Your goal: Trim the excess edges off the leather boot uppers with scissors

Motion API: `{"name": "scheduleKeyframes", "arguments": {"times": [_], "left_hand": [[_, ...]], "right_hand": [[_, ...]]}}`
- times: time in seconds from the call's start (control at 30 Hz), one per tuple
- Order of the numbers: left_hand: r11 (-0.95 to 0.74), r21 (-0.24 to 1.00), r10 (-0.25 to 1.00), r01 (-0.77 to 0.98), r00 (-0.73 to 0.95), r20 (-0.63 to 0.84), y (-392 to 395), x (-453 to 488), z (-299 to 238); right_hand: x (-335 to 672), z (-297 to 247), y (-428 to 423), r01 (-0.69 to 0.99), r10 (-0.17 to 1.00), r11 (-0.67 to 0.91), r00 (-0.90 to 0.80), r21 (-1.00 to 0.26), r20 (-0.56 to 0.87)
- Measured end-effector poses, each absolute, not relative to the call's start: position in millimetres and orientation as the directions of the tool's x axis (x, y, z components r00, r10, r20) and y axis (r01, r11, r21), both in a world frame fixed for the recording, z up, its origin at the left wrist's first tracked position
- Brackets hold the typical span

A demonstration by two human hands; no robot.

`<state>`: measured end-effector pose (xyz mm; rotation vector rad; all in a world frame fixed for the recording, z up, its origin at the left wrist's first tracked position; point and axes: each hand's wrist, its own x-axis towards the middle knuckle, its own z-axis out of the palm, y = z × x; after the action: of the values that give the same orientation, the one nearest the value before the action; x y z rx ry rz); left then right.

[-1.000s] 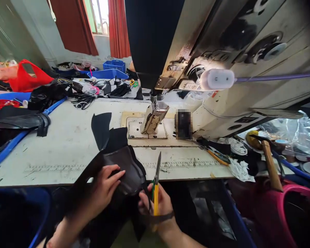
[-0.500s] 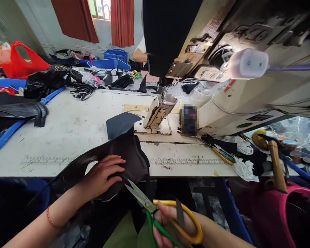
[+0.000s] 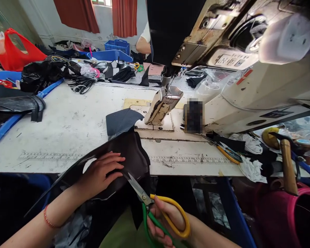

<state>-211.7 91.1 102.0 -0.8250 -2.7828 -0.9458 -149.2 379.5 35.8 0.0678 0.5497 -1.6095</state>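
Note:
My left hand lies flat with fingers stretched on a dark brown leather-like piece, which hangs over the table's front edge. Attached to or lying by its far end is a dark grey flap. My right hand grips scissors with one yellow and one green handle. Their blades are slightly apart and point up and left, with the tips close to the brown piece near my left fingers. Whether the blades touch the piece, I cannot tell.
A post-bed sewing machine stands on the white table. Other yellow-handled scissors, a wooden-handled tool and a pink bucket are at right. Black leather pieces lie at left. Someone's arm shows behind.
The scissors and my right hand have moved slightly left and up. A small dark strip seen by my right hand before no longer shows. The camera view has shifted a little.

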Motion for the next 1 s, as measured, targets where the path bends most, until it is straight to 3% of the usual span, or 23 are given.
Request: {"name": "scheduleKeyframes", "arguments": {"times": [0.23,0.47,0.67,1.0], "left_hand": [[0.676,0.521,0.47,0.52,-0.85,0.238,90,-211,103],[0.698,0.506,0.477,0.507,-0.856,0.199,89,-211,102],[0.737,0.511,0.424,0.442,-0.891,0.159,88,-211,101],[0.697,0.536,0.433,0.476,-0.875,0.215,88,-212,99]], "right_hand": [[-145,34,372,0.941,-0.932,-0.075,-0.183,-0.329,-0.311],[-163,47,369,0.935,-0.926,-0.01,-0.142,-0.354,-0.35],[-174,48,367,0.953,-0.939,0.003,-0.102,-0.303,-0.329],[-188,55,358,0.944,-0.948,0.055,-0.053,-0.324,-0.315]]}}
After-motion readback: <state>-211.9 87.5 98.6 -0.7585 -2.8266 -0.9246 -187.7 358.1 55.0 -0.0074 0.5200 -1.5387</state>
